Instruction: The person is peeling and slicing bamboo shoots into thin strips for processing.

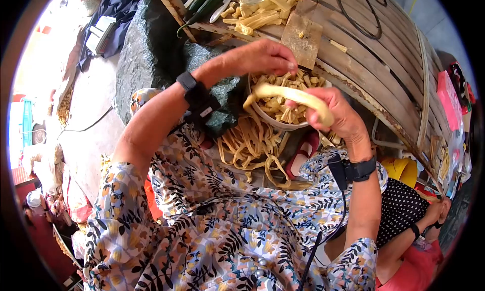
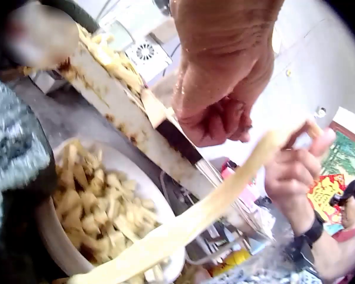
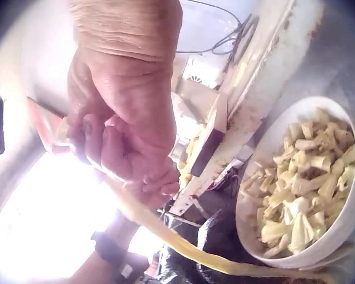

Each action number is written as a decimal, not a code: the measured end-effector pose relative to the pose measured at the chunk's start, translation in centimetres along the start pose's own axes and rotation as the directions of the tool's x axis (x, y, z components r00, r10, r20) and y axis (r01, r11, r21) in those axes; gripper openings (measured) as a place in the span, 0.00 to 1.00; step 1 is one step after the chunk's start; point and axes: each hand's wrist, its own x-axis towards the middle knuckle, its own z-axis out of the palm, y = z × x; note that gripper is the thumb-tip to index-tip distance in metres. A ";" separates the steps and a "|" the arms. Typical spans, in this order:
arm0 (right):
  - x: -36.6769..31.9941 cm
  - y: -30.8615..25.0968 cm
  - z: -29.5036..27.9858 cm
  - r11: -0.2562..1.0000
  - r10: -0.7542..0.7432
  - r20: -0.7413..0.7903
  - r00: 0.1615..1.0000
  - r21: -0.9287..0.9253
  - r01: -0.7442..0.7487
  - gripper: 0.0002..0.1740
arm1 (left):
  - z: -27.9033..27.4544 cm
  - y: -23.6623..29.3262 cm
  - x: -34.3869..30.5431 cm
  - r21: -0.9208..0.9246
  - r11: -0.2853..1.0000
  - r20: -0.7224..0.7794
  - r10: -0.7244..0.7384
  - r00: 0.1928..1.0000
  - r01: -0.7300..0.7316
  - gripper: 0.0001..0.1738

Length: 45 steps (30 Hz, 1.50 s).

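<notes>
My right hand (image 1: 341, 114) grips one end of a long, pale yellow vegetable stalk (image 1: 283, 92), which arches to the left across a white bowl. In the right wrist view the fingers of this hand curl round the stalk. My left hand (image 1: 268, 58) is raised above the bowl's far side, fingers curled and fingertips drawn together; nothing shows in them. The left wrist view has this hand (image 2: 222, 100) apart from the stalk (image 2: 195, 222). Short chopped pieces (image 3: 307, 183) of the same pale vegetable heap up inside the bowl (image 3: 245, 231).
A slatted wooden bench (image 1: 353, 74) with a rusty frame carries a chopping board (image 1: 303, 41), more stalks (image 1: 268, 18) and green cucumbers (image 1: 207, 6). Long stalks (image 1: 247, 144) lie below the bowl. Dark green plastic sheeting (image 1: 144, 59) stands left. Another person's hand (image 1: 435, 213) is at right.
</notes>
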 end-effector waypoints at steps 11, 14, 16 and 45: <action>0.6 0.5 -0.7 0.944 -0.171 -0.125 0.977 0.263 0.199 0.32 | 2.5 -0.6 0.1 -0.502 0.863 0.103 0.129 0.986 -0.060 0.15; 1.1 0.1 -0.6 0.950 -0.207 -0.141 0.968 0.207 0.233 0.32 | 2.8 -2.3 1.1 -0.744 0.668 0.072 0.097 0.993 -0.011 0.13; 1.7 0.0 -0.4 0.965 -0.208 -0.241 0.948 0.110 0.240 0.31 | 4.3 -2.4 1.1 -0.803 0.595 0.087 0.043 0.995 0.045 0.15; 4.3 3.9 -1.0 0.598 -0.600 -0.478 0.641 -0.800 -0.037 0.07 | 5.9 -1.3 1.1 0.444 0.888 -0.494 0.352 0.795 -0.117 0.15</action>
